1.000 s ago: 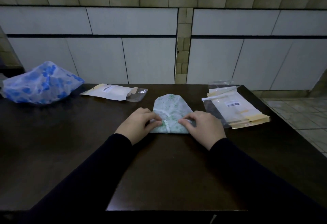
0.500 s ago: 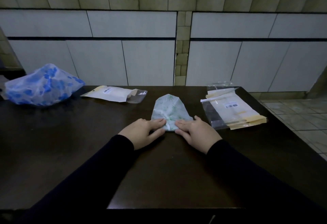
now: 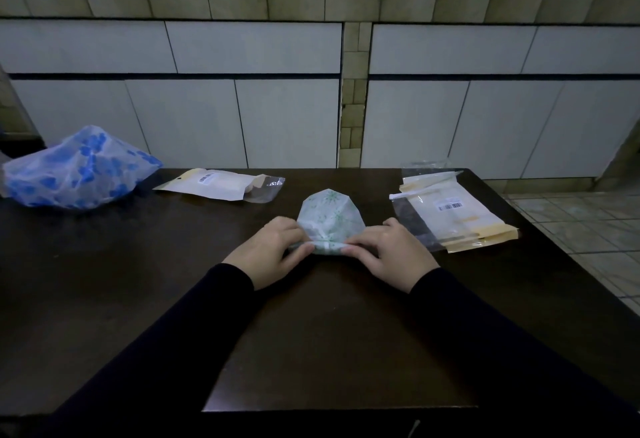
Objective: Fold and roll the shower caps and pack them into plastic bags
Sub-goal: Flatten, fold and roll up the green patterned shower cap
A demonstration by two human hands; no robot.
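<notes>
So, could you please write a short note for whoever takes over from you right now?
Left hand and right hand both pinch the near edge of the green-print shower cap, mid-table, roll just begun. Blue-print cap waits far left, unfolded. One packed bag lies behind; the stack of plastic bags sits right. Left: finish rolling, bag it, then the blue one.

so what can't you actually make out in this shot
- Head view: the near edge of the green-patterned shower cap is covered by the fingers of the left hand and right hand, so how far it is rolled is unclear.
- Barcode labels on the stack of plastic bags are too small to read.
- What fills the packed bag is hidden by its white insert.
- The blue-spotted shower cap is crumpled, so its shape is unclear.
</notes>
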